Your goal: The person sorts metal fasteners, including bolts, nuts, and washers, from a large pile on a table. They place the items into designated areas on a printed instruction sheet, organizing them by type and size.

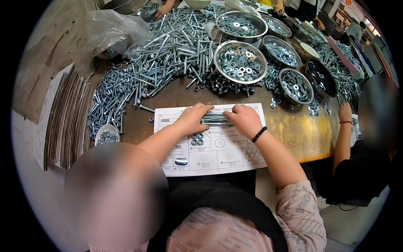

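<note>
A printed hardware sheet [210, 166] with boxed outline drawings lies on the table in front of me. Across its upper part rests a row of long silver bolts [217, 119], side by side. My left hand [194, 119] is closed at their left end, and my right hand [245, 121] grips the right end, its wrist in a black bead bracelet. The fingers partly cover the bolt ends. Below the bolts, several nuts [197, 139] sit grouped in one box of the sheet. A small dark stack of washers [181, 161] lies in a lower box.
Beyond the sheet spreads a big heap of bolts [168, 54]. Steel bowls of washers [240, 80] stand at the back right, with black nuts [226, 87] before them. Stacked cardboard sheets [71, 122] stand at left, near a small bowl [107, 135]. A co-worker's arm [342, 138] is at right.
</note>
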A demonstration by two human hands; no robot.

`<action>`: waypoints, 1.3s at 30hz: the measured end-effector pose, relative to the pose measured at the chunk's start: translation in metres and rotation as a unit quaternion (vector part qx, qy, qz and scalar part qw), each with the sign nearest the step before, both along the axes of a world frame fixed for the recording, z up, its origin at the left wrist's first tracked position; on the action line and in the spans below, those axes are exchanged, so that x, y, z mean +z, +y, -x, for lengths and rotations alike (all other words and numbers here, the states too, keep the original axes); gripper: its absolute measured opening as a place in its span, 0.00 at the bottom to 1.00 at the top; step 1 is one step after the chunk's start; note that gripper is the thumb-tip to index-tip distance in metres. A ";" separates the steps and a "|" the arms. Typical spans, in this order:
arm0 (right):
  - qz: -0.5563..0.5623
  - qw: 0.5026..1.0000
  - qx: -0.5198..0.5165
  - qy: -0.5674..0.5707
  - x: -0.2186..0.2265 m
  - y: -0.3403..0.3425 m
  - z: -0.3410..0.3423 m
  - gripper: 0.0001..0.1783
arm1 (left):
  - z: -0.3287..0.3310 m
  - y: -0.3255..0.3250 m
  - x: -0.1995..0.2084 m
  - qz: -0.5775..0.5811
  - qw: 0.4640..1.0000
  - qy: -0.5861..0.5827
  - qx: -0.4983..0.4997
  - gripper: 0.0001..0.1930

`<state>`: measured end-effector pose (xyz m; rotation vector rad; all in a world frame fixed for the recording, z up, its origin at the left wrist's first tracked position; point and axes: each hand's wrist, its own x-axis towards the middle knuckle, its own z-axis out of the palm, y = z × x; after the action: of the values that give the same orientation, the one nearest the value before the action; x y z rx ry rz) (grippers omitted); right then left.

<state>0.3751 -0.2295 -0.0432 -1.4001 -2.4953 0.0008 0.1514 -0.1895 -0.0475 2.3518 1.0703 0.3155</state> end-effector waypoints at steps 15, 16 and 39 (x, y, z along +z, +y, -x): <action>0.015 0.923 -0.166 0.348 -0.039 -0.017 0.002 0.16 | -0.017 -0.011 0.010 -0.019 0.994 0.095 0.055 0.35; 0.044 0.886 -0.168 0.429 -0.040 -0.016 0.000 0.17 | -0.017 -0.011 0.008 -0.019 0.994 0.091 0.056 0.35; -0.003 0.998 -0.059 0.024 -0.020 -0.030 0.019 0.23 | -0.012 0.004 0.003 0.072 0.994 0.023 0.073 0.25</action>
<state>0.3566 -0.2595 -0.0631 -1.5229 -2.3683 0.0027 0.1633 -0.1855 -0.0441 2.1680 1.2470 0.2303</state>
